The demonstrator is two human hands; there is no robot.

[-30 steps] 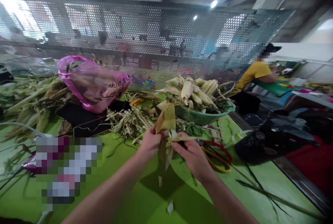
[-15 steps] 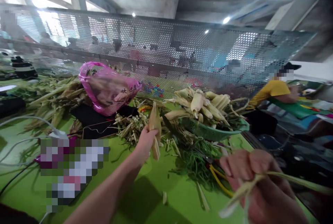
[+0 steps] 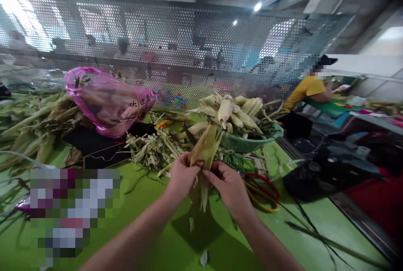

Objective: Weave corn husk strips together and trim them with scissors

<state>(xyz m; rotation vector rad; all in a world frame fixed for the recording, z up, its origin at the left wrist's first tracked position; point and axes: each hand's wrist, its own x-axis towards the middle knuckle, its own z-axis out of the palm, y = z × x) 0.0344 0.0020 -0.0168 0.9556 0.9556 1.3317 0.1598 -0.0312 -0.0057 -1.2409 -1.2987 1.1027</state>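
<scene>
In front of me, above the table, both hands meet at a pale yellow-brown corn husk (image 3: 206, 147). My left hand (image 3: 183, 178) grips it from the left, thumb pressed on its middle. My right hand (image 3: 228, 182) pinches the same husk from the right with thumb and fingers. The husk stands roughly upright, its wide end up and a narrow tail hanging below the hands. Behind it, a green basket (image 3: 252, 141) bears a heap of pale husk-wrapped corn (image 3: 226, 111). To the left lies a pile of cut husk stubs (image 3: 154, 149).
Scissors with yellow and red handles (image 3: 262, 208) lie right of my right hand. A pink plastic bag (image 3: 107, 107) stands at the back left, before more husks (image 3: 34, 124). A perforated metal screen (image 3: 176, 52) crosses behind. A person in yellow (image 3: 308, 88) sits at right.
My right hand has come from the front right to the husk in my left hand. The strip it held is gone from its fingers. The view has turned right.
</scene>
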